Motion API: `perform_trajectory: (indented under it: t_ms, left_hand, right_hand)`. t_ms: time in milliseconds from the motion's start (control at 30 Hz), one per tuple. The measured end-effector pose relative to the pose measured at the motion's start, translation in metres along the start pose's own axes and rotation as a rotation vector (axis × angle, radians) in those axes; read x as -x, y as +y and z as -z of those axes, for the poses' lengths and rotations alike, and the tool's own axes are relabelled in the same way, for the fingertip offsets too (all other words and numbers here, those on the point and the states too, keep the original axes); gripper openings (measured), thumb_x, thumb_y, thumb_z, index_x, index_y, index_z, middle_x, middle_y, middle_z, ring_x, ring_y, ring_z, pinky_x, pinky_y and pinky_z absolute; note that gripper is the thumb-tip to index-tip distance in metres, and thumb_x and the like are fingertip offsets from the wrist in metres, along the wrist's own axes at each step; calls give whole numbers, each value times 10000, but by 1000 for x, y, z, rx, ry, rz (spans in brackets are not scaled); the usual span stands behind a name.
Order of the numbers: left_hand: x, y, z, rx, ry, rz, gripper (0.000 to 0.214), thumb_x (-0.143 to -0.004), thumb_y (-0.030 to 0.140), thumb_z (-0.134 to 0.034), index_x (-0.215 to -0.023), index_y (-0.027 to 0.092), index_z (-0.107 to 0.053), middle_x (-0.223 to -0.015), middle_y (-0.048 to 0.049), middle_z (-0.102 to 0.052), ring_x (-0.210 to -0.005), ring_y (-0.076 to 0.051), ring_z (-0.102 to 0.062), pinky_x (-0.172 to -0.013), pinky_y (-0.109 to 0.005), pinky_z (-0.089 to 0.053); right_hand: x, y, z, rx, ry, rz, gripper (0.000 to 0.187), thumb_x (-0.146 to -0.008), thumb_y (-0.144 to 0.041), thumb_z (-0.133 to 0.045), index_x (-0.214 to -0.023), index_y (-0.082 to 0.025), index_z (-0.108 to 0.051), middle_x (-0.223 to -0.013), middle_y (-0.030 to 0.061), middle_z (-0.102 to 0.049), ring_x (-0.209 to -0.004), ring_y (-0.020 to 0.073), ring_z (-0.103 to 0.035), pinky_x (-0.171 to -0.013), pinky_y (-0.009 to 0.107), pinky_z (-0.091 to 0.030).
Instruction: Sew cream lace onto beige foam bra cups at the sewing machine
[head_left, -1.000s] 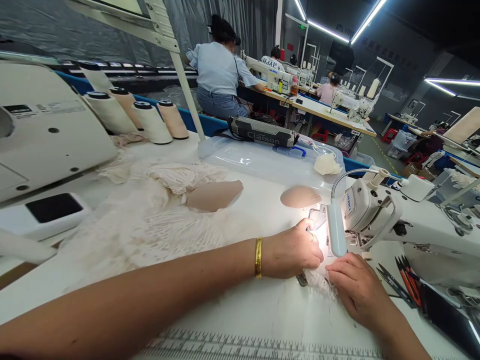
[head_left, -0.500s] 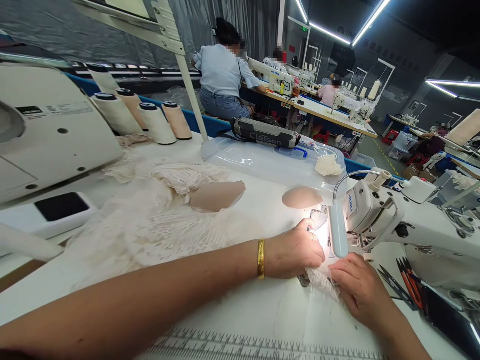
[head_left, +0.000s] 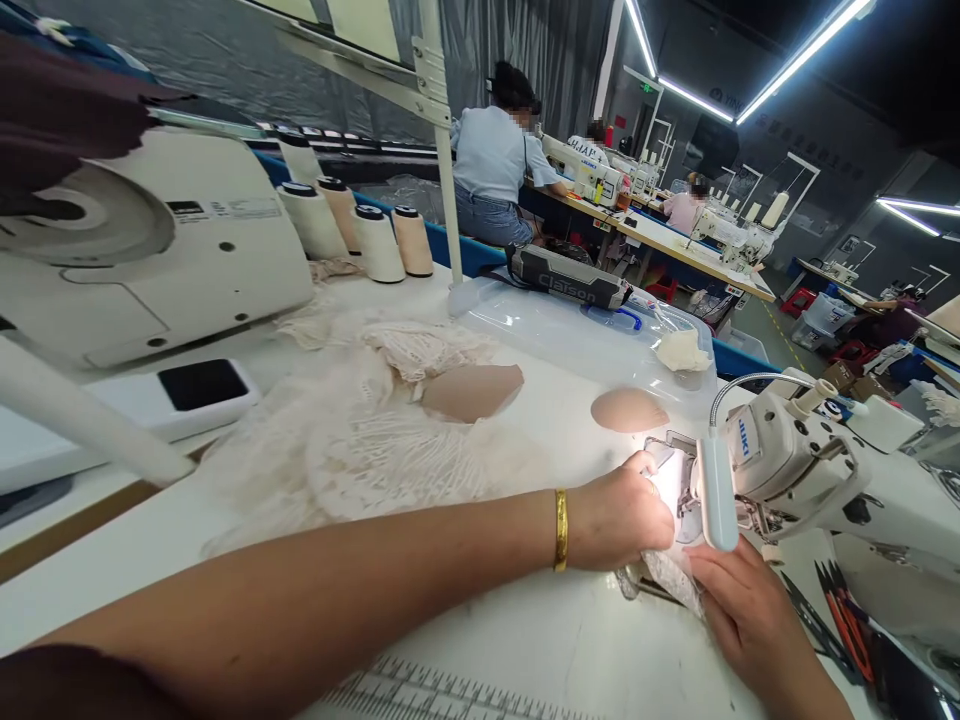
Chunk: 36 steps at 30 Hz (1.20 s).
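**Sewing bench, head view.** All positions are given from the machine [head_left: 795,460], whose right end runs out of frame.

- **Left hand** [head_left: 619,515]: just left of the machine's needle area, curled with knuckles up. Its fingertips vanish in the glare of the lamp [head_left: 716,490], so it cannot be told whether they pinch or merely press. A bangle [head_left: 560,530] circles the wrist.
- **Right hand** [head_left: 739,610]: in front of the machine, lying flat with fingers extended and pressed on the lace strip [head_left: 671,578]. Its wrist is cut off at the lower edge.
- **Lace strip:** on the table below the machine's head, between the two hands and touching both. Its far end is washed out by the light, and the needle cannot be made out.
- **Scissors** [head_left: 844,615]: at the machine's base, beyond the right hand and partly cropped.
- **Left of the machine:** a near cup [head_left: 628,410] lying bare, and a far cup [head_left: 471,392] half buried in the lace pile [head_left: 375,440].
- **Behind and left of the machine:** a clear box [head_left: 570,335].
- **Far left of the machine:** cones [head_left: 379,243] and a white housing [head_left: 187,240], its top corner covered by dark cloth.
- **Background:** a co-worker [head_left: 495,160] sits well behind the machine, back turned
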<state>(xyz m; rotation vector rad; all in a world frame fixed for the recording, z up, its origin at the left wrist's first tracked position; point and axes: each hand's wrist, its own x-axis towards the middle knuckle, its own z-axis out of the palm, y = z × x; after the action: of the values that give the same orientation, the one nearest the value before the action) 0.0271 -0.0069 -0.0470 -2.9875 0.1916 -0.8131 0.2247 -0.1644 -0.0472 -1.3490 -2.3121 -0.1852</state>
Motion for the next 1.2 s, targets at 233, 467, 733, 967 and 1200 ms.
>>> perform_trajectory:
  t_ms: [233, 467, 733, 967, 1200]
  left_hand:
    - [0, 2, -5, 11, -19, 25, 271, -488, -59, -531, -598, 178, -458, -620, 23, -599, -570, -124, -409, -868, -458, -304]
    - [-6, 4, 24, 383, -168, 255, 212, -574, 5, -565, -572, 177, -441, -553, 32, -554, -532, -129, -440, -775, -379, -389]
    - [21, 46, 79, 1676, 81, 1221, 298, -764, 414, -744, -907, 155, -709, -867, -54, -709, -816, -208, -636, -690, -270, -474]
    - [41, 111, 66, 2093, 571, 1295, 485, -734, 472, -853, -1061, 135, -728, -1066, -132, -732, -950, -255, -678, -866, -353, -542]
    - [28, 132, 62, 1894, 776, 1319, 505, -630, 311, -934, -1057, 144, -723, -1050, -106, -741, -1003, -274, -685, -873, -349, -544]
  right_hand:
    - [3, 4, -1, -27, -29, -23, 426, -941, -46, -455, -1288, -246, -599, -896, 61, -699, -964, 239, -662, -604, 287, -535]
    - [8, 6, 4, -208, 0, -216, 322, -991, -174, -464, -1205, -293, -672, -1012, 53, -731, -976, 228, -681, -841, 366, -560]
    - [11, -88, 1, -1090, 200, -822, 966, -817, -657, -719, -1576, -337, -216, -1177, 87, -676, -1000, 270, -682, -911, 440, -548]
    - [-10, -151, -27, -1078, 445, -974, 886, -872, -417, -741, -1576, -321, -211, -799, -33, -634, -714, 162, -622, -727, 317, -551]
    - [12, -137, -28, -607, 529, -821, 582, -937, -393, -646, -1456, -255, -424, -1141, 100, -595, -977, 221, -608, -790, 367, -543]
